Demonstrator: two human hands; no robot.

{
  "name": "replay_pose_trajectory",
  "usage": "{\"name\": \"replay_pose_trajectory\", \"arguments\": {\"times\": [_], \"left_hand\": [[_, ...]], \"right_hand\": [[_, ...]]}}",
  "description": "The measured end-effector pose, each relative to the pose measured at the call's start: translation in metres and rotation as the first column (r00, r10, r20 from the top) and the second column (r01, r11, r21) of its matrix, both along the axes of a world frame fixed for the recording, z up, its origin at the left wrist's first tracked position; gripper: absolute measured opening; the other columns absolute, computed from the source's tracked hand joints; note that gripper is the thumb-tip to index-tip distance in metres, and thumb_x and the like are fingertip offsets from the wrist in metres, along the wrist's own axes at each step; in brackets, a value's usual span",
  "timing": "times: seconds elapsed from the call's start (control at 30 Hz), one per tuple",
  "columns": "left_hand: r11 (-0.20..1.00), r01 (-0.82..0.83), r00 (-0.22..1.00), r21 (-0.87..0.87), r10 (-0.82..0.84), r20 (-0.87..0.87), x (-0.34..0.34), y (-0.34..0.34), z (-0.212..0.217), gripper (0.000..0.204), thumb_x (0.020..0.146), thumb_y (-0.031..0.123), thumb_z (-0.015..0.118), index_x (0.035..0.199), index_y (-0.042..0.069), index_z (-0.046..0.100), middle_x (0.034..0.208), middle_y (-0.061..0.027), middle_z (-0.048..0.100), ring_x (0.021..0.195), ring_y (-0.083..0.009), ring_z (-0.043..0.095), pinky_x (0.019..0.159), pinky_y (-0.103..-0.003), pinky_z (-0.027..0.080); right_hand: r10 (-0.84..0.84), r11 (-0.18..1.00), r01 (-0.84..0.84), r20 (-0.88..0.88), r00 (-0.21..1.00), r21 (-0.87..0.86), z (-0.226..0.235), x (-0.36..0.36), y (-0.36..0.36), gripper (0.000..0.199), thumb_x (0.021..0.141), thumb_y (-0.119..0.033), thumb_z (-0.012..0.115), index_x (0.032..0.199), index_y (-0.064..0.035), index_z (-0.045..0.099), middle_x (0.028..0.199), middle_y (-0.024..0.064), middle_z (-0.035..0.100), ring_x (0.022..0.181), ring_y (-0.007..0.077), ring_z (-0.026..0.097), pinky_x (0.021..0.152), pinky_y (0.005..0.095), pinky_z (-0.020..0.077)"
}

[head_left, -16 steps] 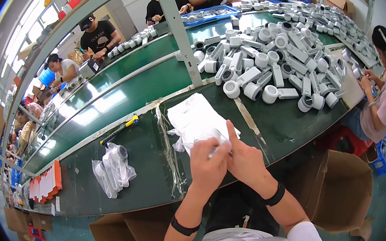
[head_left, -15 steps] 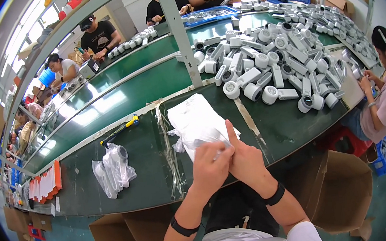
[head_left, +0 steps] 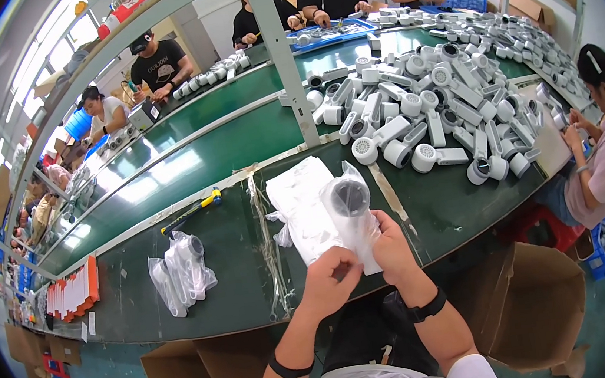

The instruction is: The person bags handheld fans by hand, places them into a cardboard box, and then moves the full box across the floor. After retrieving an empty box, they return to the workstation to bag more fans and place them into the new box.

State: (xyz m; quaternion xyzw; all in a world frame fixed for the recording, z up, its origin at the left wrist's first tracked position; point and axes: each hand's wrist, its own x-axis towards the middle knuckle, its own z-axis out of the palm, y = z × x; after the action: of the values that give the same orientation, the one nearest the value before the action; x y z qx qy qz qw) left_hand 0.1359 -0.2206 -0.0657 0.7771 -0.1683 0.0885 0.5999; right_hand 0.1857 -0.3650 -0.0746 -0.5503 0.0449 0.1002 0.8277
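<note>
A grey-white handheld device with a round head (head_left: pixel 349 197) stands head-up inside a clear plastic bag (head_left: pixel 362 240). My right hand (head_left: pixel 393 247) is closed around the bagged device from its right side. At the bag's lower left edge, my left hand (head_left: pixel 334 279) has its fingers curled in a pinch on the plastic; the fingertips are partly hidden. Under and behind the bagged device lies a stack of white plastic bags (head_left: pixel 302 196). To the left on the dark green table (head_left: pixel 237 271), several bagged devices (head_left: pixel 180 272) lie side by side.
A large heap of unbagged devices (head_left: pixel 427 100) covers the table's right side. A yellow-black cutter knife (head_left: pixel 191 210) and orange-white boxes (head_left: pixel 75 289) lie left. Open cartons (head_left: pixel 536 304) stand below the edge. A co-worker (head_left: pixel 594 163) sits right; others work across the green conveyor (head_left: pixel 214 135).
The device in its clear bag now shows upright between my hands; before, my hands were together over the bag stack with my right index finger pointing up. My right hand has moved slightly right.
</note>
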Motion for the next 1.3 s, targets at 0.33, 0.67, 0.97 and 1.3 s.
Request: {"name": "replay_pose_trajectory", "arguments": {"times": [0.33,0.67,0.97,1.3], "left_hand": [[0.851,-0.109,0.966,-0.513,-0.031,-0.257,0.018,0.022,-0.02,0.045,0.096,0.007,0.055,0.138,0.001,0.04,0.131,-0.0093,0.053,0.119,-0.0167,0.052,0.098,-0.03,0.043],[0.51,-0.181,0.807,-0.841,-0.412,-0.423,0.0,0.021,-0.009,0.051,0.101,0.021,0.051,0.145,0.025,0.027,0.136,-0.0061,0.049,0.118,-0.0247,0.057,0.081,-0.043,0.058],[0.563,-0.371,0.872,-0.739,-0.063,-0.486,-0.004,0.067,-0.017,0.029,0.095,0.014,0.061,0.119,-0.001,0.056,0.11,-0.0087,0.065,0.083,-0.0175,0.066,0.062,-0.028,0.056],[0.061,-0.964,0.096,0.257,0.988,0.124,-0.108,0.293,-0.012,0.031,0.083,0.019,0.074,0.104,-0.003,0.063,0.085,-0.0106,0.066,0.065,-0.0135,0.061,0.048,-0.029,0.048]], "right_hand": [[-0.004,0.965,0.002,0.007,1.0,0.262,0.018,-0.018,0.024,0.026,0.1,-0.013,0.047,0.119,0.0004,0.059,0.105,0.0069,0.067,0.09,0.0142,0.065,0.078,0.0282,0.0521],[0.044,0.589,0.57,0.728,0.685,-0.572,0.017,-0.011,0.022,0.012,0.087,-0.009,0.063,0.093,-0.0006,0.069,0.082,0.0146,0.067,0.075,0.0272,0.064,0.066,0.0347,0.0493],[0.247,0.73,0.473,0.836,0.491,-0.493,-0.009,-0.044,0.04,0.01,0.079,-0.002,0.071,0.088,-0.0007,0.069,0.079,0.013,0.065,0.067,0.027,0.063,0.06,0.0336,0.0504],[0.482,0.72,-0.062,0.434,0.762,-0.691,-0.062,-0.052,0.011,0.014,0.083,-0.006,0.071,0.095,0.0016,0.07,0.073,0.0097,0.065,0.061,0.013,0.059,0.057,0.0257,0.047]]}}
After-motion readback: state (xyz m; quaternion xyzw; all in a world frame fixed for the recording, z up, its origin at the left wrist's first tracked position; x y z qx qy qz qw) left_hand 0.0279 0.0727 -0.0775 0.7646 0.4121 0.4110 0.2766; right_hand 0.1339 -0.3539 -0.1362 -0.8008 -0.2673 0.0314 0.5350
